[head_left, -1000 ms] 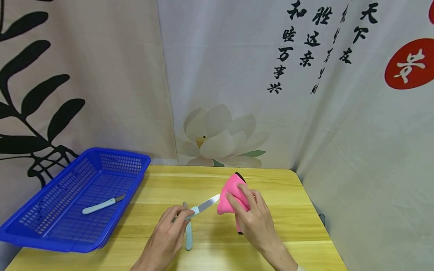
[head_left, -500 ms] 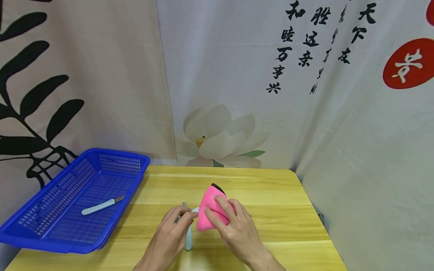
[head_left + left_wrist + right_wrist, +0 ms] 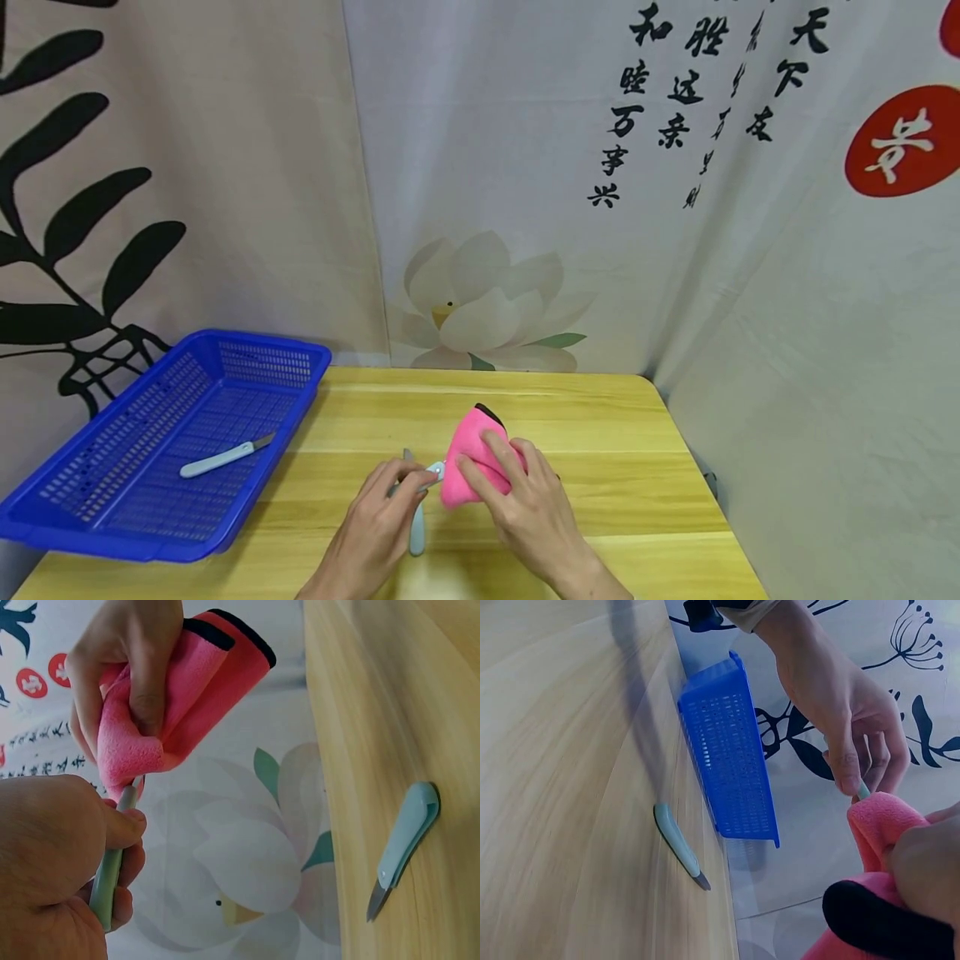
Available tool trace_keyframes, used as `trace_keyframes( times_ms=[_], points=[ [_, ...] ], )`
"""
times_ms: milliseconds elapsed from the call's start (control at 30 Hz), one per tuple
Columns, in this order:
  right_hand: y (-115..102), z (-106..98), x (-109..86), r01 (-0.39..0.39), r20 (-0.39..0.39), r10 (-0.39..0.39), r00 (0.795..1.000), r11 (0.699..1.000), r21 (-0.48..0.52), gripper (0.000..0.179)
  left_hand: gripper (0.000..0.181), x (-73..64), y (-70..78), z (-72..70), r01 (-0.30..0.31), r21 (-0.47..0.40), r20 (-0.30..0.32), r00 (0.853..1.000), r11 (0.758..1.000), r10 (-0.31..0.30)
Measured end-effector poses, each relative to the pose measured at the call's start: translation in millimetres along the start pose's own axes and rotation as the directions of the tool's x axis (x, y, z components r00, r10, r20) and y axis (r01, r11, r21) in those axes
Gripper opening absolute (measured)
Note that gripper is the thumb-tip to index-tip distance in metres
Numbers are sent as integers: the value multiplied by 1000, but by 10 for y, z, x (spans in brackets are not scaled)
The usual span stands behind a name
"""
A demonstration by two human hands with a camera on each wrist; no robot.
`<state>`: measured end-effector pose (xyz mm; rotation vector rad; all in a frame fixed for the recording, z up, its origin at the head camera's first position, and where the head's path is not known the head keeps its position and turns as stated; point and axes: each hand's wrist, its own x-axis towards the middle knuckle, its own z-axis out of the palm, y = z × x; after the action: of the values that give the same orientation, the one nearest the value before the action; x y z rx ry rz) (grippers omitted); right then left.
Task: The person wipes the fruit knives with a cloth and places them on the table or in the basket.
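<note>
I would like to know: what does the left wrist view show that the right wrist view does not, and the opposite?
Only the left wrist view shows the round red printed seals and the yellow centre of the pale lotus print.

Only the right wrist view shows the blue perforated plastic basket and a pale sleeve cuff.

Both show the wooden table, a pale blue-green-handled knife lying on it, the left hand holding a second, similar-coloured knife, and the right hand gripping the pink black-edged cloth.
</note>
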<state>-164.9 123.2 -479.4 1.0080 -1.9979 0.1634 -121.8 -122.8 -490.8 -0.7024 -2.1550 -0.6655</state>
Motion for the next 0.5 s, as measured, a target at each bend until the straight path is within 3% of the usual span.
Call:
trace_keyframes(
  times_ms=[67, 100, 200, 333, 500],
  points=[
    [19, 2, -15, -9, 7, 9, 1000, 1000, -3, 60, 41, -3, -2, 2, -1, -3, -5, 1000, 1000, 1],
    [29, 3, -23, -13, 10, 13, 1000, 1000, -2, 60, 42, -4, -4, 2, -3, -5, -8, 1000, 1000, 3],
    [57, 7, -43, -26, 14, 26, 1000, 1000, -7, 56, 16, -6, -5, -4, -6, -11, -9, 1000, 1000, 6],
    [95, 13, -57, -39, 8, 39, 999, 999, -17, 47, 38, -6, -5, -9, -5, -12, -5, 1000, 1000, 4],
    [157, 18, -68, -54, 11, 54, 998, 998, -33, 42, 36, -8, -6, -6, 0, -7, -8, 1000, 1000, 0]
  ],
)
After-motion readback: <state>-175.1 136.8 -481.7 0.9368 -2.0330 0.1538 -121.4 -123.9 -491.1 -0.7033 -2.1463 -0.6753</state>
